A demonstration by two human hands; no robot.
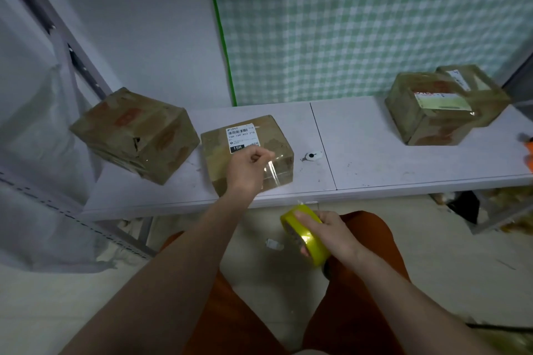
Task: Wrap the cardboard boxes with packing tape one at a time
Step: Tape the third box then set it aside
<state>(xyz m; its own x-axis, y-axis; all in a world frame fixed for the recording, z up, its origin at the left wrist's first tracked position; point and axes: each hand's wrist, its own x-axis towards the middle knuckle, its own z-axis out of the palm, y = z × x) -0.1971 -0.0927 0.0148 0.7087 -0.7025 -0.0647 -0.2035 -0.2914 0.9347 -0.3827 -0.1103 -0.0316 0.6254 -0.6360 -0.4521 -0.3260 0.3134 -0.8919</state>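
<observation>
On the bench [375, 135], the labelled box [245, 150] is pressed by the left hand [248, 167], pinched on the clear tape strip [272, 171], which could twist and self-stick if slackened by the right hand [331, 232] clamped around the yellow roll [305, 235].

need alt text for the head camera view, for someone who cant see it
A person's left hand pinches the free end of clear packing tape against a labelled cardboard box on a white table, while the right hand holds the yellow tape roll below the table edge. Another box sits at left and two more at right.
</observation>
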